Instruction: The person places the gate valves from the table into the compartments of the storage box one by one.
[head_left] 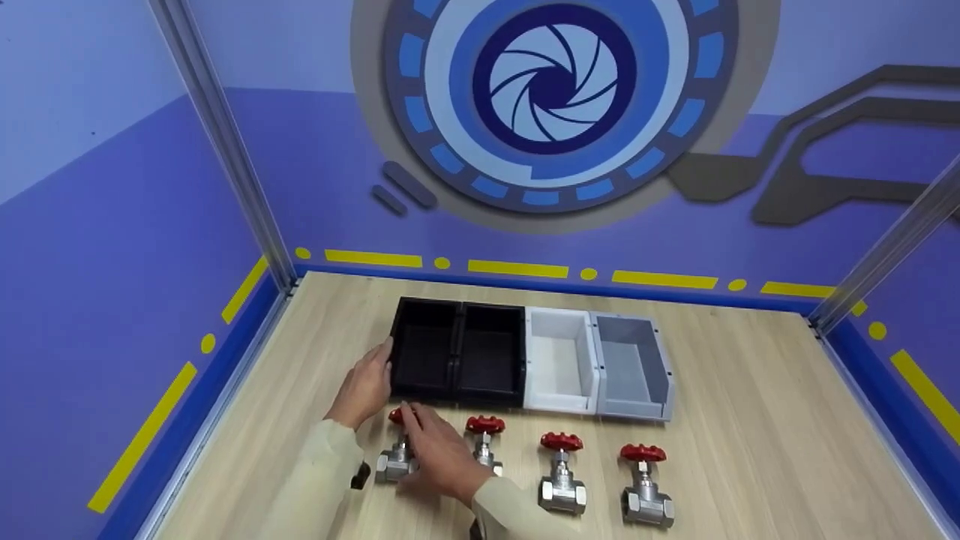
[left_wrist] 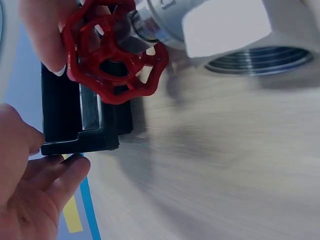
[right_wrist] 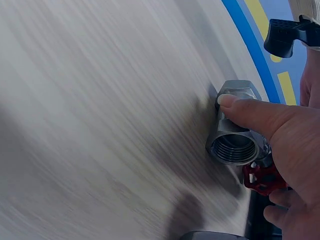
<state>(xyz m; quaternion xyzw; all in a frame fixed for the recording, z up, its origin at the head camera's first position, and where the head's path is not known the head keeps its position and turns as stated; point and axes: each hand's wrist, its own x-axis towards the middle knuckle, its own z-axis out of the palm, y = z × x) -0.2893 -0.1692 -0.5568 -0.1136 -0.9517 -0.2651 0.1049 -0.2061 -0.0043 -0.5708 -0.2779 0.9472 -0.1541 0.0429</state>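
My left hand is at the outer left side of the leftmost black bin. In the left wrist view its thumb lies at the bin's rim, with bent fingers against the outside wall. The right hand grips the leftmost gate valve, a silver metal body with a red handwheel. Seen from the right wrist, the thumb presses on the valve's body near a threaded opening, and fingers bend by the handwheel. Part of that valve is hidden by the hand.
Beside the held valve stand three similar valves, one partly behind my right hand, then a middle one and a right one. A second black bin, a white bin and a grey bin continue the row.
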